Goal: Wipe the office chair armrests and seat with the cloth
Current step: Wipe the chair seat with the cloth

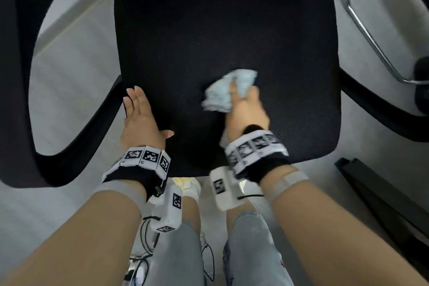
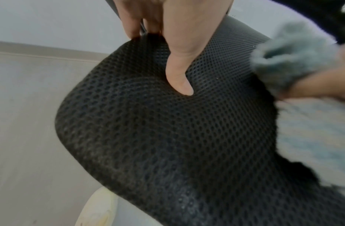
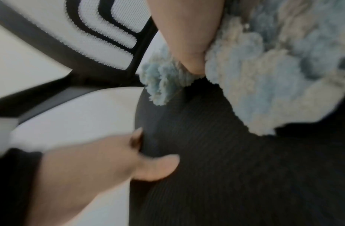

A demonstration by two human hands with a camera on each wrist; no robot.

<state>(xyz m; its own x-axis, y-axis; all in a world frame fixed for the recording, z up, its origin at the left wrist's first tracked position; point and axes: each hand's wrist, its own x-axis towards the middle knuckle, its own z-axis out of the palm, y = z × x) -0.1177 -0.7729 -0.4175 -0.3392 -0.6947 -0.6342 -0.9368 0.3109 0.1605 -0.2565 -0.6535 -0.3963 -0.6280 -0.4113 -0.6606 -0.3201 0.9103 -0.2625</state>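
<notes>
Seat (image 1: 220, 30) edge gripped by left hand (image 1: 139, 121); right hand (image 1: 247, 111) seemingly presses cloth (image 1: 219, 97).

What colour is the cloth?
Pale blue and white, mottled. The cloth shows best in the right wrist view, gripped by the right hand.

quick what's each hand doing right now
left hand: grips the left edge of the seat, fingers over the side, thumb on top.
right hand: grips the bunched cloth against the seat.
</notes>
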